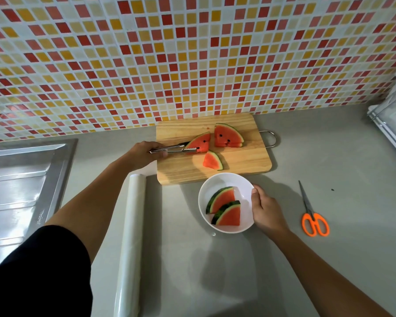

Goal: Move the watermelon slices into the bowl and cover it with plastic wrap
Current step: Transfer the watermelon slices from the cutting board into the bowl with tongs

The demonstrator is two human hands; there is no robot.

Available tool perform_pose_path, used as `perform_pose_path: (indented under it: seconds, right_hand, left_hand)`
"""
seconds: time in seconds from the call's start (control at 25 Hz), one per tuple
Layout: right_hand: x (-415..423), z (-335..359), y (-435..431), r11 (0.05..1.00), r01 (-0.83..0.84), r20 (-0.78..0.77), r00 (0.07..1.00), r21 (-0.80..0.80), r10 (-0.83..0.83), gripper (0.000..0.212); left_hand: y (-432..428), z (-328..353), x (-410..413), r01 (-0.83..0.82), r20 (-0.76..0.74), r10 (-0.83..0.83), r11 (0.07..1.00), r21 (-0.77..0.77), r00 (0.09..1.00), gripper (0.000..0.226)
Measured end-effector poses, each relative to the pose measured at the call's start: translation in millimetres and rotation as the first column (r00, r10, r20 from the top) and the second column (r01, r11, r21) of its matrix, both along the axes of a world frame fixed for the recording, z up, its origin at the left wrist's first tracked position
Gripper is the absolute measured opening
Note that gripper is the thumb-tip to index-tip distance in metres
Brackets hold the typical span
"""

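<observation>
While gripping steel tongs (173, 149) in the left hand (144, 154), fingers clenched, tips closed on one watermelon slice (199, 144) atop the cutting board (238, 161). Right hand (264, 210) grasping the white bowl's (202, 197) rim. Open grey surface (329, 156) right of the board. Two slices in the bowl; a stack (228, 136) and one small slice (212, 161) on the board. One wrap roll (130, 236), one scissors (314, 221). Sink (21, 179) stamp unreadable.

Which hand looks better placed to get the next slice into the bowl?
The left hand. It holds the tongs, whose tips are already at a slice on the board. The right hand grips the bowl rim, steadying it.
</observation>
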State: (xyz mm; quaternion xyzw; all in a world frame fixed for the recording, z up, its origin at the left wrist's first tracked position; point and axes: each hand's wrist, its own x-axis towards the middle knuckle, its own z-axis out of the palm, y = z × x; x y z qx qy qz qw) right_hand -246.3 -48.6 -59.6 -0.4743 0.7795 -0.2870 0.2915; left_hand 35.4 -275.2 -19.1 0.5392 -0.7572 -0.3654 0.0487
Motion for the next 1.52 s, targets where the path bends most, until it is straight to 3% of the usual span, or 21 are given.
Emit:
perform_pose_path:
  seconds: [0.2,0.36,0.56,0.6,0.76,0.84,0.96,1.12,1.28,1.52]
  right_hand:
    - [1,3,0,1.0,0.005,0.012,1.0,-0.004,-0.005,0.038]
    - [1,3,0,1.0,-0.002,-0.009,1.0,-0.012,0.002,0.037]
    - [1,1,-1,1.0,0.011,-0.018,1.0,-0.017,-0.011,0.035]
    - [1,0,-2,1.0,0.015,-0.018,1.0,-0.018,-0.015,0.035]
    - [1,0,-1,0.999,0.032,-0.022,0.999,0.007,-0.031,0.037]
    - [2,1,-1,0.999,0.035,-0.028,0.999,0.013,-0.035,0.038]
    - [3,2,-1,0.999,0.03,-0.018,0.999,0.014,-0.029,0.038]
    - [2,3,-1,0.999,0.031,-0.021,0.999,0.011,-0.03,0.037]
    - [2,2,-1,0.999,0.033,-0.02,0.999,0.009,-0.033,0.037]
    - [1,-1,-2,1.0,0.025,-0.001,1.0,0.011,-0.025,0.037]
  left_hand:
    - [6,5,-4,0.075,0.049,-0.073,0.997,-0.034,0.996,0.038]
    - [19,12,1,0.124,0.05,-0.115,0.959,-0.254,0.992,0.04]
    - [59,12,3,0.198,0.127,-0.154,0.84,-0.506,0.98,0.041]
    - [69,9,0,0.236,0.16,-0.174,0.782,-0.577,0.972,0.039]
    - [98,-5,-6,0.424,0.403,-0.141,0.397,-0.814,0.904,0.032]
    - [104,-14,-10,0.439,0.425,-0.113,0.299,-0.847,0.898,0.031]
    - [105,-29,-17,0.429,0.421,-0.087,0.269,-0.862,0.903,0.023]
    - [98,-35,-25,0.436,0.439,-0.059,0.293,-0.851,0.896,0.035]
    - [93,-38,-29,0.418,0.424,-0.037,0.256,-0.871,0.905,0.037]
    - [89,-26,-23,0.399,0.399,-0.041,0.19,-0.897,0.916,0.017]
